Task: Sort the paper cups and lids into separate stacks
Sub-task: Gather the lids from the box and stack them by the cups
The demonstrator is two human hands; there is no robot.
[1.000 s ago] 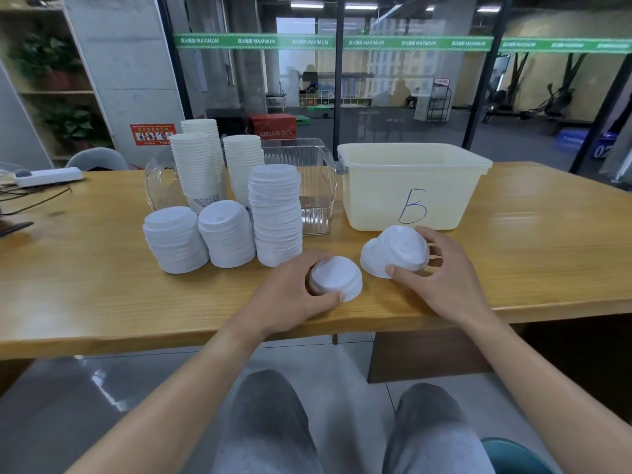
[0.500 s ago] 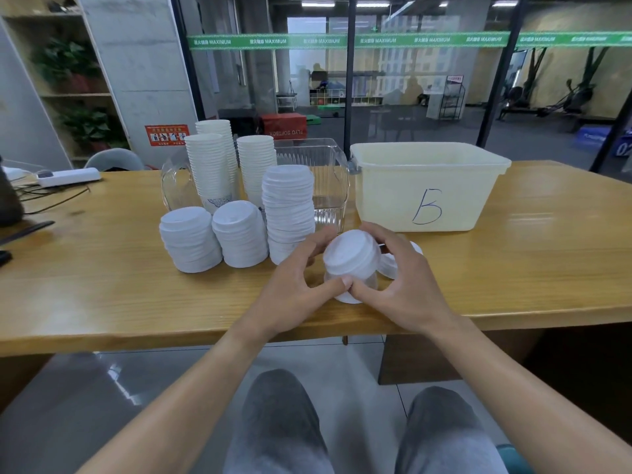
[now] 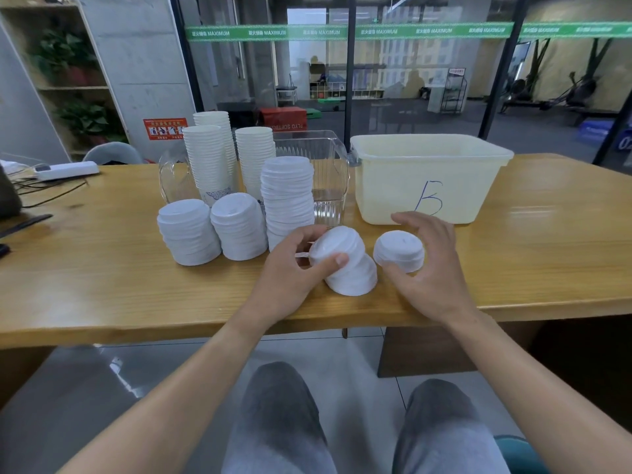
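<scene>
Lids (image 3: 345,265) in left hand (image 3: 290,278), small stack tilted leftward.

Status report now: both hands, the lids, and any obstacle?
Left hand grips a short lid stack, tilted on the table. Right hand open around a second lid pile. Three lid stacks stand left; nothing blocks.

Three stacks of white paper cups (image 3: 210,159) stand upright toward the table's (image 3: 102,285) far edge. Before them stand three stacks of white lids (image 3: 287,200), the right one tallest. Near the front edge a short tilted lid pile (image 3: 345,265) leans; just beside it lies a smaller lid pile (image 3: 399,249).
</scene>
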